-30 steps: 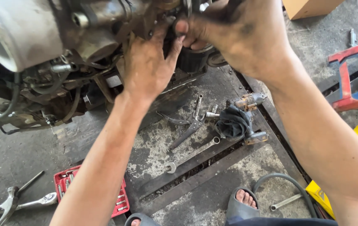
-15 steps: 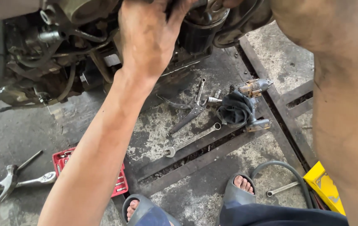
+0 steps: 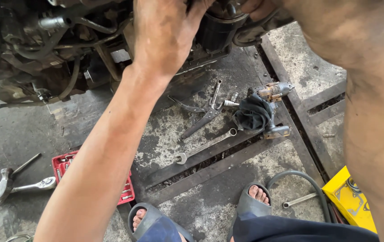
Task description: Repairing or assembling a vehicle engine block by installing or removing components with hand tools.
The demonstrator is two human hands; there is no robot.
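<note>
**Hands deep in a greasy engine**

Left hand point(image 3: 167, 38) pressed flat against the engine point(image 3: 57, 49), fingers spread and reaching over the top edge, tips out of sight. Right hand point(image 3: 257, 6) mostly beyond the frame by the black filter point(image 3: 219, 29); open or closed, cannot tell. Engine resting on the concrete floor point(image 3: 26, 134), just above the sandalled feet. Probably best handled with a steady left brace and a slow right-hand pull, wary of oily slips. Lying close below: pliers point(image 3: 203, 112), wrench point(image 3: 205, 145), impact driver point(image 3: 270, 105) with rag point(image 3: 252, 114), red socket case point(image 3: 66, 163), ratchet point(image 3: 35, 184).
</note>
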